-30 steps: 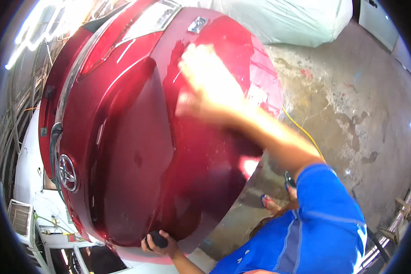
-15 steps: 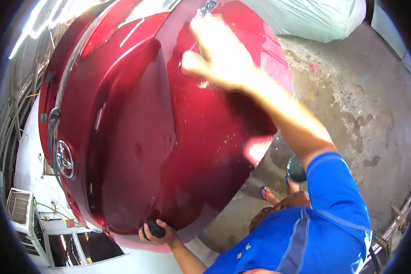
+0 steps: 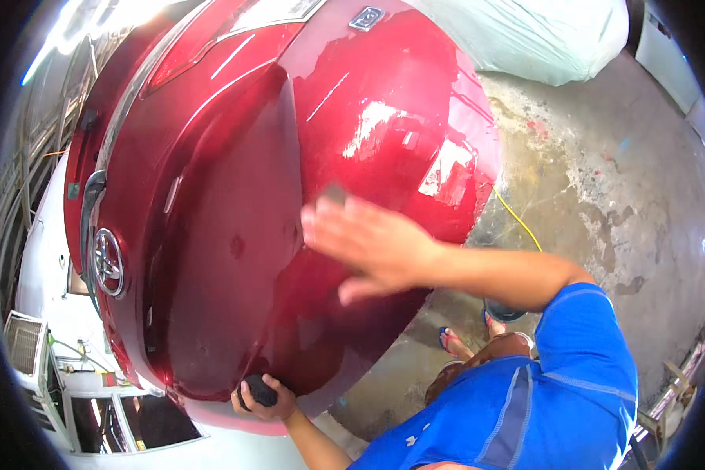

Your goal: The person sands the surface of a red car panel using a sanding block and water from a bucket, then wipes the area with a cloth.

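the black lump (image 3: 260, 392) — seemingly soft, light, best cupped round — is clasped by the left hand (image 3: 283, 402); the right hand (image 3: 376, 244) is blurred, its grip untellable.

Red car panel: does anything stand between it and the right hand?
Perhaps a small dark piece, which peeks out past the right hand; blur hides whether it lies between hand and red car panel. Nothing else visible stands in the way.
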Demonstrator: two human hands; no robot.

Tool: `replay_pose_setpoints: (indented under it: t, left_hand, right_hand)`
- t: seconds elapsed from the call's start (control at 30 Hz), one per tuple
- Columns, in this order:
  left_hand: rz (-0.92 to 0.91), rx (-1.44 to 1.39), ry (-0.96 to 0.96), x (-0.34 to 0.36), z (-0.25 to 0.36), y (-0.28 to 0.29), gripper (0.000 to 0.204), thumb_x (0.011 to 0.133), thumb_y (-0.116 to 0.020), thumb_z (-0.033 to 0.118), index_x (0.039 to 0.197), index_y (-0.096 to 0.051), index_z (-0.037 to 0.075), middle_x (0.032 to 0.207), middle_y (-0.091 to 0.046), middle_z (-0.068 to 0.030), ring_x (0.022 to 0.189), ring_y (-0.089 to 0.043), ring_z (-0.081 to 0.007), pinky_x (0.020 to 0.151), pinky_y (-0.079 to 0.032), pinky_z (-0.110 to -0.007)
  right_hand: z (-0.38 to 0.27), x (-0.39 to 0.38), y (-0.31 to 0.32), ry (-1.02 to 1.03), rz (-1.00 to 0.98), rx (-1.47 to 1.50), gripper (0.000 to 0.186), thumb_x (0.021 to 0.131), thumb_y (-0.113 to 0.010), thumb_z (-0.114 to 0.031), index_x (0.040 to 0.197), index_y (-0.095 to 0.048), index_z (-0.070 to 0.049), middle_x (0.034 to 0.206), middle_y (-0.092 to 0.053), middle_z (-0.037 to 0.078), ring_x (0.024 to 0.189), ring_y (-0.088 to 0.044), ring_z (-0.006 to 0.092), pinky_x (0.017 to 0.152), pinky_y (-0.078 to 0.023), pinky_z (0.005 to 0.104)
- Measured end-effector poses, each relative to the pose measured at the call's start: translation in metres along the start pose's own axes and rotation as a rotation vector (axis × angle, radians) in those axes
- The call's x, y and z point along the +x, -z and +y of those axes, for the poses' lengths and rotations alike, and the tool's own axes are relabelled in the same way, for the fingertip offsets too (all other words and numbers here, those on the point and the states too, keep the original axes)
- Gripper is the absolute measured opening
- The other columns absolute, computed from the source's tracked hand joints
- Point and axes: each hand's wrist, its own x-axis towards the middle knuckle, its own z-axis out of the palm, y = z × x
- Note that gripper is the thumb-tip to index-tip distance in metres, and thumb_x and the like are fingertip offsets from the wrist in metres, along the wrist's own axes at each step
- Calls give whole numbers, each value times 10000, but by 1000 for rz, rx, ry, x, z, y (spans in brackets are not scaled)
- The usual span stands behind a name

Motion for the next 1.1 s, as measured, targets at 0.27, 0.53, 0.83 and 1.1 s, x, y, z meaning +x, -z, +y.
replay_pose_setpoints:
  t: [0.27,0.53,0.83,1.1]
  left_hand:
    - [-17,22,-15,0,2,0,422,963,-815,290,1251,-682,12,1260,-626,-234,1159,-628,-418,963,-539,-568]
    - [-228,-67,-324,51,64,-13,736,934,-688,743,1290,-716,100,1267,-638,-190,1154,-613,-408,959,-500,-576]
    - [-426,-525,-1241,204,290,-155,263,833,-712,366,901,-728,112,986,-685,-175,921,-673,-348,910,-500,-568]
    - [-241,-442,-950,291,343,-205,433,849,-809,438,1169,-732,157,1161,-659,-82,1113,-652,-284,917,-484,-485]
  right_hand:
    - [4,2,4,-238,66,-12,1066,871,-728,-580,1579,-327,109,1636,-353,340,1529,-346,515,1296,-251,583]
    - [121,-11,18,-645,469,-61,940,927,-745,-450,1594,-368,95,1680,-304,364,1594,-258,506,1329,-220,502]
    - [16,-126,-2,-750,57,120,1069,946,-715,-559,1646,-235,92,1678,-280,383,1588,-248,526,1315,-211,538]
    - [-14,-123,-22,-576,123,144,1102,937,-741,-532,1635,-213,138,1720,-168,379,1609,-101,576,1329,-114,602]
